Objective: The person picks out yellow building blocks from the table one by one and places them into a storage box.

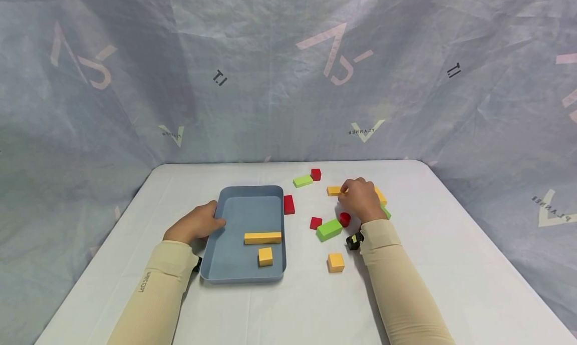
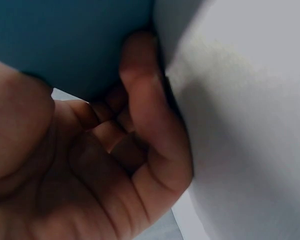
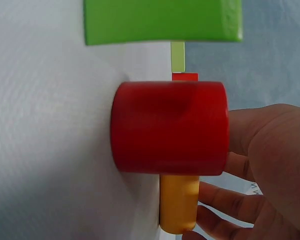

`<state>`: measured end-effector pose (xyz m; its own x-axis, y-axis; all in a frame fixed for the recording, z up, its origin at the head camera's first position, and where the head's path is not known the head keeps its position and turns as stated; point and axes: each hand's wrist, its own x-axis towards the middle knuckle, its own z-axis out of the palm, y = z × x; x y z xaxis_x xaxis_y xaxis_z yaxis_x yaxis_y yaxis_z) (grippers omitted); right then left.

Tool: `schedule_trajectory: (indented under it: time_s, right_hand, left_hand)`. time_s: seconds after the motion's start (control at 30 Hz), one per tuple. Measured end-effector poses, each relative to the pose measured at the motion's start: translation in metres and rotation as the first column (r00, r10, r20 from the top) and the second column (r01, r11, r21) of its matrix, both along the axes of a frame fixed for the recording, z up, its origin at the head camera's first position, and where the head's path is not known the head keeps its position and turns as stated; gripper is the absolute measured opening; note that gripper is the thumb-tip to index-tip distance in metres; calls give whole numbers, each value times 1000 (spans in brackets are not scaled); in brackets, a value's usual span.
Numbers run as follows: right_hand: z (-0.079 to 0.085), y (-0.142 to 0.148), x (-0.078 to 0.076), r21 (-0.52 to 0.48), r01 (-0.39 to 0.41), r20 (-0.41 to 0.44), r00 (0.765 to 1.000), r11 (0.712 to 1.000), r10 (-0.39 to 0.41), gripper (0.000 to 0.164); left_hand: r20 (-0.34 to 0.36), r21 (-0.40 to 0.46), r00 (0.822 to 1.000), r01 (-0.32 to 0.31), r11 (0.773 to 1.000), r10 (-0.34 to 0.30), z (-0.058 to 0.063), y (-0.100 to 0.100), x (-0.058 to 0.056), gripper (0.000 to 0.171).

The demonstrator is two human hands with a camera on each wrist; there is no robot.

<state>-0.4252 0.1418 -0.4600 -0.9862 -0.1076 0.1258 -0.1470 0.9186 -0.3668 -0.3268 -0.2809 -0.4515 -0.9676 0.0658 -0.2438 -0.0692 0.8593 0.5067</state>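
Observation:
My left hand (image 1: 196, 224) grips the left side of a blue-grey tray (image 1: 209, 262), thumb over the rim and fingers curled outside; the left wrist view shows them against the tray wall (image 2: 65, 40). A yellow bar (image 1: 263, 238) and a yellow cube (image 1: 265, 257) lie in the tray. Over on the right, my right hand (image 1: 360, 200) pinches a yellow cylinder (image 3: 179, 205) lying on the table; its left end (image 1: 333, 191) sticks out past the fingers. In the right wrist view, a red cylinder (image 3: 170, 127) stands in front and hides the thumb's tip.
Between tray and right hand lie a green block (image 1: 329, 230), a flat red piece (image 1: 316, 223) and a red block (image 1: 289, 205). Farther back are a light green block (image 1: 303, 181) and a red cube (image 1: 316, 175). A yellow cube (image 1: 335, 263) sits nearer me.

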Motion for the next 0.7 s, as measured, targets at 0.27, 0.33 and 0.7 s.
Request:
schedule_trajectory:
  time_s: [0.27,0.33,0.7]
  right_hand:
    - [0,0,0,17,-2,18,1000,1000,1,18]
    - [0,0,1,24,-5,26,1000,1000,5,19]
    - [-5,3,0,56,-27,110,994,998,21,15]
  left_hand:
    - [1,-1,1000,2,1000,-2,-1,-1,0,61]
    - [0,0,1000,2,1000,-2,-1,-1,0,60]
    - [6,-12,1000,9,1000,-9,-1,-1,-1,62]
